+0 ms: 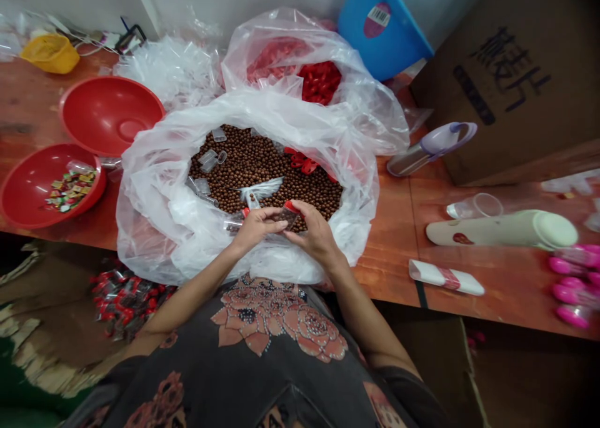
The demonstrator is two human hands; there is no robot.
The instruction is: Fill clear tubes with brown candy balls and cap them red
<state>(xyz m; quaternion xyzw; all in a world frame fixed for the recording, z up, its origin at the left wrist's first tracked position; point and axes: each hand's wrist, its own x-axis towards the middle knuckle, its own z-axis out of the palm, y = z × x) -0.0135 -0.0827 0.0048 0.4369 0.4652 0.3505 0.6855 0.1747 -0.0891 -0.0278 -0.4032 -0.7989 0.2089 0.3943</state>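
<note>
Between my two hands is a small clear plastic container point(287, 216) with a red cap, dark with brown balls inside. My left hand point(257, 228) pinches its lower end, and my right hand point(315, 229) grips it by the red-capped end. Both hands are over the near side of a large plastic-lined heap of brown balls point(253, 153). On the balls lie empty clear containers point(209, 159), red caps point(302, 161) and a clear scoop-like piece with white strips point(262, 189). Beside my left hand rests another clear container point(232, 223) with a red cap.
Two red bowls point(75, 112) stand at left, one with small wrapped pieces point(70, 190). Behind are a bag of red caps point(321, 81), a blue bucket point(382, 34) and a cardboard box point(510, 84). Bottles point(497, 228) lie at right. Filled containers point(126, 300) sit below the table.
</note>
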